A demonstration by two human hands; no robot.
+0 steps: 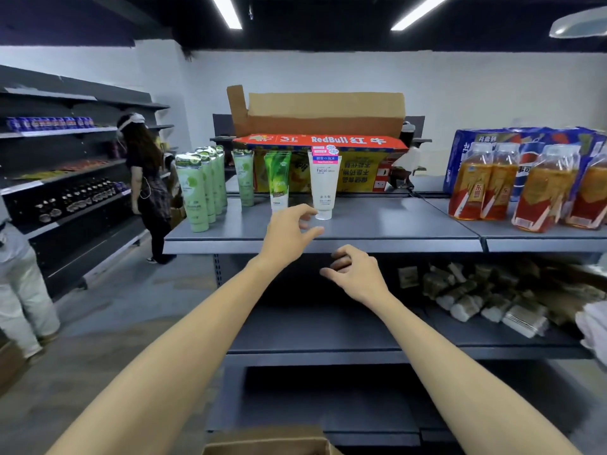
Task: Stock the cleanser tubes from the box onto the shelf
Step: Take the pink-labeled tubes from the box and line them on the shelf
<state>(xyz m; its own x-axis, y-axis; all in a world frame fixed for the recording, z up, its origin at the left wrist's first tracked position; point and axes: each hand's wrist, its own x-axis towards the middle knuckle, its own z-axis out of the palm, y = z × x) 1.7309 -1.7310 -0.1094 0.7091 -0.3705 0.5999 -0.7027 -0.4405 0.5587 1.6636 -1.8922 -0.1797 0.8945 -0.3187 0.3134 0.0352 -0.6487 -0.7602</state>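
On the grey top shelf (pixel 377 224) a white cleanser tube (pixel 324 182) stands cap down, with a bright green tube (pixel 278 182) just left of it. Another pale green tube (pixel 243 174) stands further left. A row of several pale green tubes (pixel 203 187) runs along the shelf's left end. My left hand (pixel 289 234) hovers just in front of the white tube, fingers loosely curled, holding nothing. My right hand (pixel 356 274) hangs lower, before the shelf's front edge, also holding nothing. The rim of a cardboard box (pixel 269 443) shows at the bottom.
A Red Bull carton (pixel 322 142) with raised flaps sits behind the tubes. Packs of bottled tea (pixel 525 188) fill the shelf's right side. Wrapped packets (pixel 486 297) lie on the lower shelf. A person (pixel 147 188) stands in the left aisle by dark shelving (pixel 65 178); another person's leg (pixel 23 290) is at far left.
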